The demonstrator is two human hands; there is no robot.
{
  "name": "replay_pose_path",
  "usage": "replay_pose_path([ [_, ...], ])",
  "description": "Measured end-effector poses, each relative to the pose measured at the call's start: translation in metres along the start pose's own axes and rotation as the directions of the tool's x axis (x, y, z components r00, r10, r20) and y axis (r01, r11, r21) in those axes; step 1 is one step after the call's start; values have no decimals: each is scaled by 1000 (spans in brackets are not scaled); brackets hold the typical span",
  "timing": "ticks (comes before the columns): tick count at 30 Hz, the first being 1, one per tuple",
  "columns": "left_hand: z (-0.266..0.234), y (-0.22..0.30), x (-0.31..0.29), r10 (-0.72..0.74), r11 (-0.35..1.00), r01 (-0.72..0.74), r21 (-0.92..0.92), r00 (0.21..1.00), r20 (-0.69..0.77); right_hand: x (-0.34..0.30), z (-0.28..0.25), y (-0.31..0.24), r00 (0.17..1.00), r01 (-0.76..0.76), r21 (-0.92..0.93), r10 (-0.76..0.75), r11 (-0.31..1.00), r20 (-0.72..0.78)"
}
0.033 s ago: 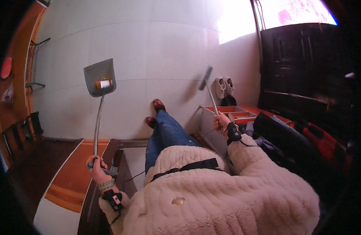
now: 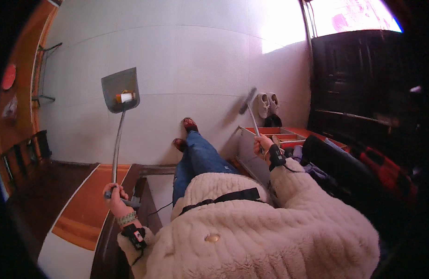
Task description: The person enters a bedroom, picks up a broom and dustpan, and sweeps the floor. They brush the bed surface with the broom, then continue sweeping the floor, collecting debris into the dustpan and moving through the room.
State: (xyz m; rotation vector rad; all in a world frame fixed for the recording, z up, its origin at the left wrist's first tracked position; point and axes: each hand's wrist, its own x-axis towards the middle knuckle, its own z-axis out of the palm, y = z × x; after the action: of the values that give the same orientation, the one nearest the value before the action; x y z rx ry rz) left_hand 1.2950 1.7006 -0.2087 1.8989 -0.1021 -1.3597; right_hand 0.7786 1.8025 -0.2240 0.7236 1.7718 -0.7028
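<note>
My left hand [image 2: 115,195] is closed round the handle of a long-handled grey dustpan [image 2: 113,83], whose pan is out over the floor ahead of me to the left. In the pan lies some orange and white litter [image 2: 125,97], too small to name exactly. On the other side, my right hand [image 2: 263,144] grips the handle of a broom [image 2: 248,101]. Its grey bristle head is slightly blurred, just left of a pair of white shoes [image 2: 263,105]. My feet in dark red patterned shoes stand between the two tools.
An open rack [image 2: 248,148] with orange shelves stands at my right, with clothes [image 2: 335,158] heaped beside it. Beyond is a dark door [image 2: 363,79]. Dark shoes [image 2: 272,121] sit by the rack. Orange-brown furniture [image 2: 79,209] is at my left, and pale tiles [image 2: 200,56] cover the floor.
The broom head has shifted slightly nearer to me and to the right, toward the white shoes. The dustpan has barely moved, with the litter still in it.
</note>
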Motion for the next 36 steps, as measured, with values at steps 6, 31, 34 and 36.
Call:
replay_pose_path([
  [6,-98,40,64,126,990,-122,-72,990,63,63,170,42,958,-243,7,239,970,156],
  [31,-61,70,85,75,992,-115,-51,867,-493,109,489,92,779,367,233,435,-901,452],
  [34,-41,60,91,64,990,-123,-76,848,-525,152,516,17,683,354,228,417,-907,600],
  [36,-37,61,87,51,986,-126,-107,846,-531,157,522,-48,814,149,127,195,-981,547],
])
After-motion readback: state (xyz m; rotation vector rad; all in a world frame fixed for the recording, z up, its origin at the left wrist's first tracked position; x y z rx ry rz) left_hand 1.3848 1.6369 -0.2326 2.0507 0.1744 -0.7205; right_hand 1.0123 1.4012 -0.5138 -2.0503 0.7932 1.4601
